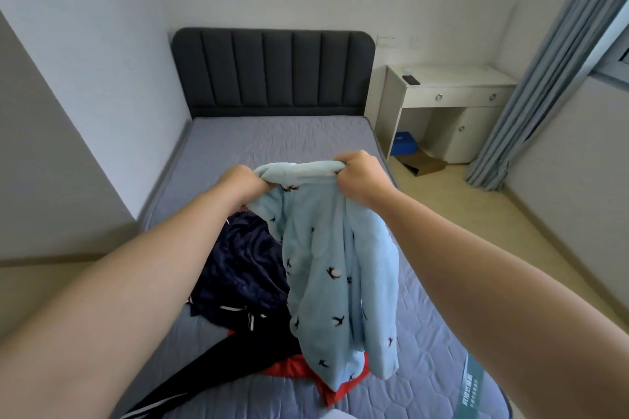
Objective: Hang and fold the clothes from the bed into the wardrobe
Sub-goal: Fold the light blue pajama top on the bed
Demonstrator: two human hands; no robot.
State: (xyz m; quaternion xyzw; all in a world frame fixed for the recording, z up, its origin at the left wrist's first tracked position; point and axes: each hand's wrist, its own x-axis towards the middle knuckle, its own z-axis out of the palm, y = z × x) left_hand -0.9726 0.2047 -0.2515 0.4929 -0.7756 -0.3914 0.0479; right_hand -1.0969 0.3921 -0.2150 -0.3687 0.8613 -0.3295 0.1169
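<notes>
Mid-frame, both hands lift the blue top [335,255] clear of the bed [258,143]. To fold it well, slide each grip out to a shoulder and shake it flat. The left hand [243,182] and right hand [357,177] have their fingers clamped on its bunched upper edge. Dark clothes [245,265] lie beneath.

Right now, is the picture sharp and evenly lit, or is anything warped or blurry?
Head view: even light, no glare; the wide-angle lens bows the walls and curtain; the light blue fleece garment held by the left hand and right hand looks sharp; print on the mattress label is too blurred to read.
</notes>
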